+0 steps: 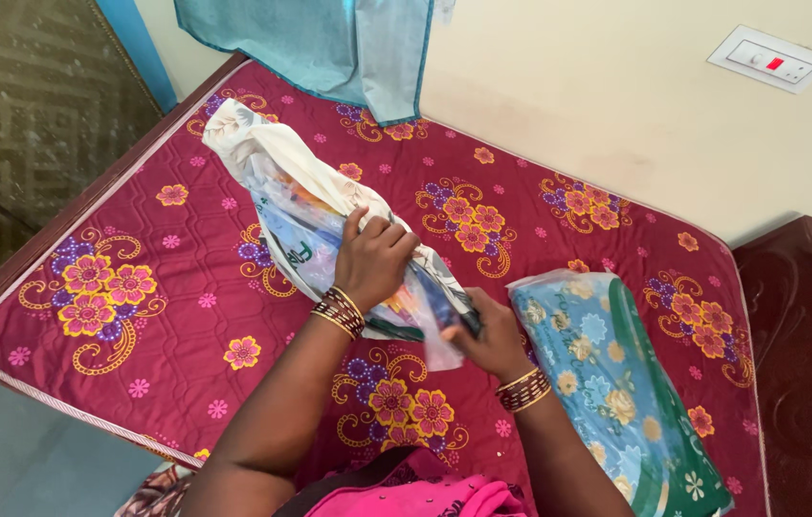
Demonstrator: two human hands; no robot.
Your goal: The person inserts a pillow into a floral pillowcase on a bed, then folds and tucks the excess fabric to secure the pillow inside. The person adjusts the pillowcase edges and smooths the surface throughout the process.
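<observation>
Maroon floral mattress (186,287) fills the view, and on it lies a clear plastic bag of folded cloth (310,211), slanting from the upper left. Left hand (374,260) presses down on the bag's middle, fingers curled over it, while right hand (492,337) pinches its near end; just to the right sits a blue flowered packet (616,383).

Left hand (374,258) and right hand (492,335) grip a plastic-wrapped cloth bundle (315,215) on the maroon floral mattress (138,316).
</observation>
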